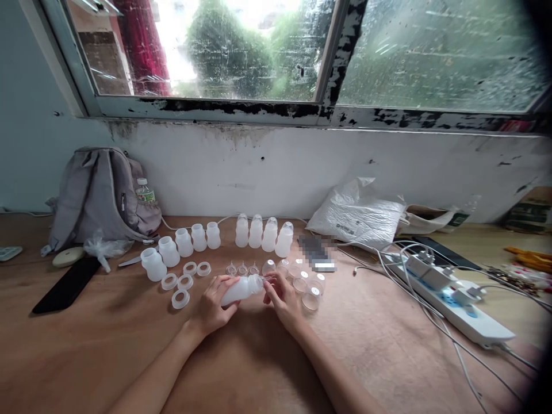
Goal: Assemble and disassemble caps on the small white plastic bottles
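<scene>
Wooden counter (388,345) under window. My left hand (211,307) grips bottle (241,289) lying sideways, neck pointing right; my right hand (282,296) pinches its neck end. Loose rings (185,283) lie left.

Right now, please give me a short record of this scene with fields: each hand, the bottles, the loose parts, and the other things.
left hand: holds a white bottle on its side, by the body
right hand: fingers at the bottle's neck end
open bottles: five, upright, no tops
capped bottles: four, upright
rings: five, loose, flat on the table
clear caps: grouped right of the hands
other: grey backpack, power strip, plastic bag
</scene>
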A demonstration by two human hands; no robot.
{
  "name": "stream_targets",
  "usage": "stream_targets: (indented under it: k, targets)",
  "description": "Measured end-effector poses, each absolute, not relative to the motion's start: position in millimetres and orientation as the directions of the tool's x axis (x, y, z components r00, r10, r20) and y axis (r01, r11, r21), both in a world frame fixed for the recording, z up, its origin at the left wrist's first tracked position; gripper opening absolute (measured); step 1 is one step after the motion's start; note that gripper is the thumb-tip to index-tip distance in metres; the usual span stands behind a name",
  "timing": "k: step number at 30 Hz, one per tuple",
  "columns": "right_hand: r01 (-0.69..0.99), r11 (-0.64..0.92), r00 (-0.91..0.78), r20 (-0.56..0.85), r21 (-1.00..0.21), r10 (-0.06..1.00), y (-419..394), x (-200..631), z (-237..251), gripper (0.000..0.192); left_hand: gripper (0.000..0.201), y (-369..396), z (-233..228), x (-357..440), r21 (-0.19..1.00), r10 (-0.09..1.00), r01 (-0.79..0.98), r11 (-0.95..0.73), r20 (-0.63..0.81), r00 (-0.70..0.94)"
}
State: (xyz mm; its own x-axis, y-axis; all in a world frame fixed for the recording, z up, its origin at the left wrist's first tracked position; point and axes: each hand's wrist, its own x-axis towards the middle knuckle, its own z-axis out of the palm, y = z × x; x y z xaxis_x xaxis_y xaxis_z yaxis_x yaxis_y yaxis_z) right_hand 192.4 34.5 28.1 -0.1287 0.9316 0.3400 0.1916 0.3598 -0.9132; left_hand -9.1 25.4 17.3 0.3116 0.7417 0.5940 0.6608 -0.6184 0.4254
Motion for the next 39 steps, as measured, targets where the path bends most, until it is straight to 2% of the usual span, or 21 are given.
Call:
stream_targets:
  k: [6,13,17,24,31,39]
  targets:
    - [0.186,0.34,-0.074,0.332,-0.922,0.94,34.4,192.5,33.5,0.021,0.048,25.7,16.6,-8.5,0.432,0.737,0.642,-0.634,0.591,0.329]
    - [-0.157,0.164,-0.13,0.185,-0.974,0.974,39.9,194.7,35.1,0.024,0.048,23.7,21.8,-6.7,0.522,0.769,0.588,-0.618,0.557,0.314]
    - [-0.2,0.136,-0.122,0.162,-0.97,0.979,40.7,196.1,34.5,0.021,0.048,23.1,23.9,-6.2,0.549,0.78,0.574,-0.608,0.55,0.299]
    - [-0.162,0.158,-0.157,0.183,-0.974,0.97,41.8,197.1,32.0,0.02,0.049,24.5,22.2,-8.8,0.496,0.751,0.59,-0.637,0.573,0.329]
    - [0.014,0.189,-0.193,0.183,-0.982,0.964,42.1,196.5,27.8,0.023,0.048,24.3,24.1,-14.5,0.429,0.723,0.611,-0.666,0.574,0.385]
    - [0.172,0.218,-0.164,0.19,-0.961,0.968,43.4,197.1,29.2,0.045,0.048,21.6,24.4,-12.2,0.413,0.703,0.59,-0.694,0.567,0.43]
